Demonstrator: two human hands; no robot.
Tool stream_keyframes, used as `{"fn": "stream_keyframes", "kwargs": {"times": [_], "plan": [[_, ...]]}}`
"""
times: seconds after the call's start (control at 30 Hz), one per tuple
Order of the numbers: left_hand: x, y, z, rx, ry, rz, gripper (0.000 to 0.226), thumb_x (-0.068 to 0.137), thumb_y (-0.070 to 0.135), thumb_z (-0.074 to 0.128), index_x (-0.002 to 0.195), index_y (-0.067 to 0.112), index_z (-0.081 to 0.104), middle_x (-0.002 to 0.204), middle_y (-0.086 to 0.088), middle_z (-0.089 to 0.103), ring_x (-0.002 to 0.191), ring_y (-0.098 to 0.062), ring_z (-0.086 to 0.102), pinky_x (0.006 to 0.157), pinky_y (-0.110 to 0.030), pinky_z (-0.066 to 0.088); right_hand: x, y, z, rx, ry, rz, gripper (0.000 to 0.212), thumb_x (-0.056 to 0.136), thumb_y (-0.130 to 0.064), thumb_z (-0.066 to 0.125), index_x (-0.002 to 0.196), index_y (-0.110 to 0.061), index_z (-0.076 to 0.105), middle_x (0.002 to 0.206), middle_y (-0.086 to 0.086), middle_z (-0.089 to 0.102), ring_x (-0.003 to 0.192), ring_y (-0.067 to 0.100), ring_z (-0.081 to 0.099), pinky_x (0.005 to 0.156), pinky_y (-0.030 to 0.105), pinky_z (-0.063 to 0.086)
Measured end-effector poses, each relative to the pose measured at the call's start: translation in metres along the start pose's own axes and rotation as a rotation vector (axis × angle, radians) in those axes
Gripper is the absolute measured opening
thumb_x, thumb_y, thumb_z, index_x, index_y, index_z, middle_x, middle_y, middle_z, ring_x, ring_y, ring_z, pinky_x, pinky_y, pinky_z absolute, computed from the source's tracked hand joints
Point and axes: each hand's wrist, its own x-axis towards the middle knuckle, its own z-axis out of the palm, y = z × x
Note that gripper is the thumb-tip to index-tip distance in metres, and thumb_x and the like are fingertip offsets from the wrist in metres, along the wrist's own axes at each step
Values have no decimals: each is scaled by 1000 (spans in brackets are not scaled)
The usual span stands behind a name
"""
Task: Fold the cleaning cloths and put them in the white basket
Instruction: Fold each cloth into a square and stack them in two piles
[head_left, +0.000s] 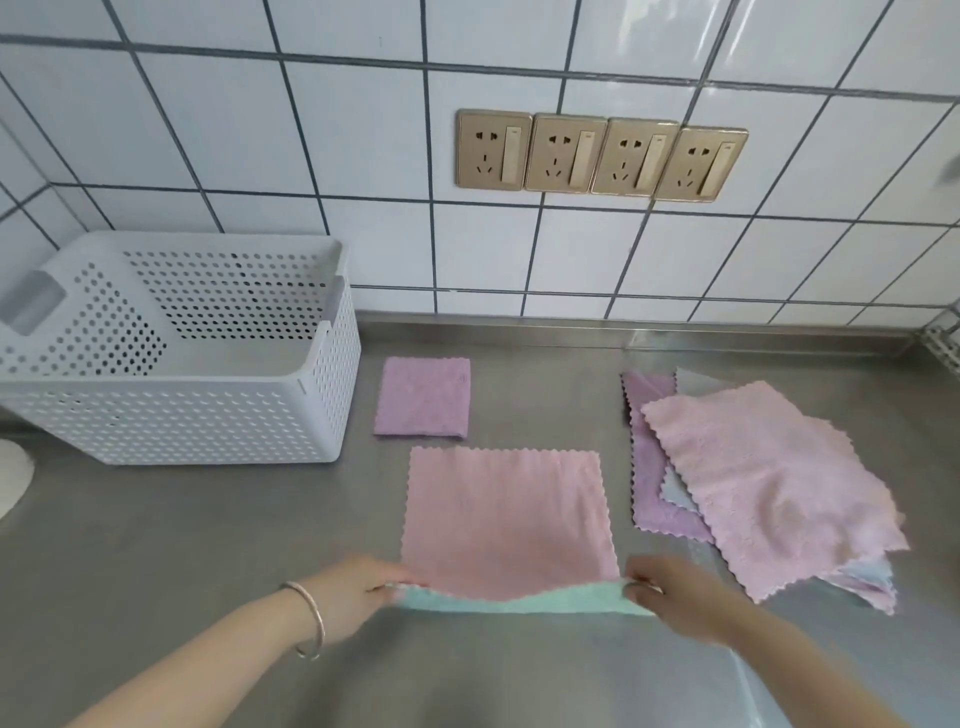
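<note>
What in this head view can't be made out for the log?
- Pile of unfolded cloths: count unclear, the top pink one covers the rest.
- White basket: left end cut off by the frame edge.
- White object at the left edge: mostly cropped, unidentifiable.

A pink cloth (506, 514) lies flat, its near edge lifted, right of the empty white basket (171, 415).

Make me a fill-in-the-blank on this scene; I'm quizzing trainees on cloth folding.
1. Both hands, left and right, pinch the near corners of the ____ cloth.
2. The folded purple cloth lies just right of the ____.
3. That cloth's lifted edge shows a ____ underside.
4. The pile of unfolded cloths lies to the ____ of the hands.

Missing words: pink; basket; green; right
</note>
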Motion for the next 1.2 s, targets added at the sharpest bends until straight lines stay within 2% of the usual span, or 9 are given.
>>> {"fn": "stream_keyframes", "kwargs": {"times": [0.1, 0.2, 0.27, 0.37, 0.53, 0.67, 0.9, 1.0, 1.2], "plan": [[2, -9, 14, 23, -135, -79, 24, 97, 17, 39, 102, 1, 56, 67, 13, 42, 56, 3, 38, 53, -4, 27, -3, 3, 14, 0, -155, 44, 34, 94, -25, 44, 62, -27, 33, 68, -11, 41, 61, 0, 38, 56, 17, 30], [1, -12, 18, 7, -243, -130, 23, 96, 20, 42, 95, 0, 55, 63, 7, 39, 51, 4, 34, 51, -8, 25, -3, 4, 21, -25, -282, 52, 32, 94, -29, 46, 63, -28, 36, 71, -13, 41, 67, 8, 42, 58, 18, 30], [2, -14, 15, -120, -287, -181, 20, 96, 17, 44, 87, 6, 58, 59, 15, 44, 46, 9, 42, 53, -5, 31, -1, 5, 19, 5, -290, 73, 34, 94, -30, 47, 62, -25, 36, 69, -11, 41, 67, 11, 42, 57, 19, 29], [9, -20, 10, -317, -149, -256, 24, 95, 15, 48, 72, 22, 54, 57, 16, 51, 42, 9, 46, 50, -7, 35, 9, 8, 15, 109, -195, 126, 36, 94, -31, 49, 61, -23, 36, 66, -8, 40, 59, 6, 37, 56, 19, 27], [37, -24, 9, -628, 282, -380, 24, 91, 13, 53, 67, 12, 54, 57, 2, 52, 44, -7, 45, 47, -17, 37, 33, 6, 13, 611, 86, 235, 31, 91, -21, 56, 61, -16, 48, 63, -2, 46, 59, 11, 42, 56, 24, 30], [59, -35, 11, -570, 441, -435, 22, 85, 30, 59, 68, 17, 58, 65, -5, 57, 64, -20, 48, 63, -28, 35, 51, 4, 18, 1075, 170, 330, 19, 89, -18, 59, 89, 1, 64, 88, 17, 66, 79, 26, 61, 76, 41, 49], [89, -29, 11, -296, 546, -544, 23, 91, 30, 51, 85, 10, 59, 93, -16, 68, 91, -32, 61, 66, -28, 33, 75, 2, 23, 910, 385, 381, 13, 82, -24, 69, 74, -17, 62, 68, 4, 58, 60, 17, 49, 56, 26, 38], [98, -35, 12, -279, 579, -551, 29, 91, 32, 52, 95, 5, 62, 97, -16, 68, 91, -32, 60, 66, -27, 31, 81, 4, 23, 902, 413, 382, 11, 81, -26, 70, 77, -20, 62, 69, 5, 60, 62, 19, 51, 57, 26, 40], [106, -41, 13, -265, 613, -539, 29, 92, 33, 51, 91, 5, 59, 94, -19, 67, 86, -32, 58, 66, -28, 31, 89, 5, 25, 877, 453, 388, 15, 83, -25, 69, 73, -21, 59, 64, 1, 57, 57, 15, 48, 50, 24, 37]]}}
